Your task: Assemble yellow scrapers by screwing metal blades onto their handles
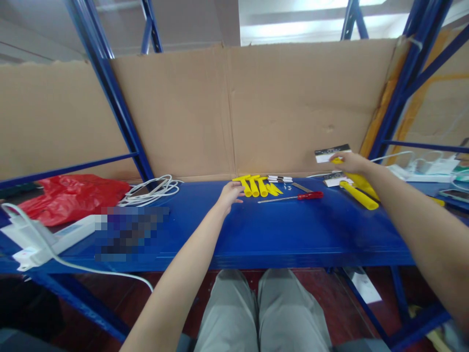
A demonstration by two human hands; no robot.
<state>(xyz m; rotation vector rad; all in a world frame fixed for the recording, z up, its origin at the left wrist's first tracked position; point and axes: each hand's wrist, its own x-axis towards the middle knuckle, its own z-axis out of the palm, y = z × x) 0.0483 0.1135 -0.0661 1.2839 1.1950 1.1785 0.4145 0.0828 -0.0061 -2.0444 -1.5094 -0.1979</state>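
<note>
My left hand point(230, 194) rests at the left end of a row of yellow plastic tubular handles point(254, 187), its fingers stretched out and apart beside the first one. Over at the right, my right hand point(350, 162) is closed on a yellow tool point(337, 160), most of which the fingers hide. A black-and-white card point(332, 152) stands at its tip. Below that hand lie another yellow handle point(359, 195) and a second black-and-white card point(337, 179). Between the hands are a red-handled screwdriver point(310, 195), small yellow wedges point(273, 189) and white-and-black sticks point(280, 179).
The blue shelf top point(286, 230) is backed by cardboard point(176, 107). A red plastic bag point(78, 195), coiled white cable point(157, 189) and power strip point(69, 239) lie left, near a blurred-out patch. Another power strip point(428, 171) and a phone point(456, 195) are at far right.
</note>
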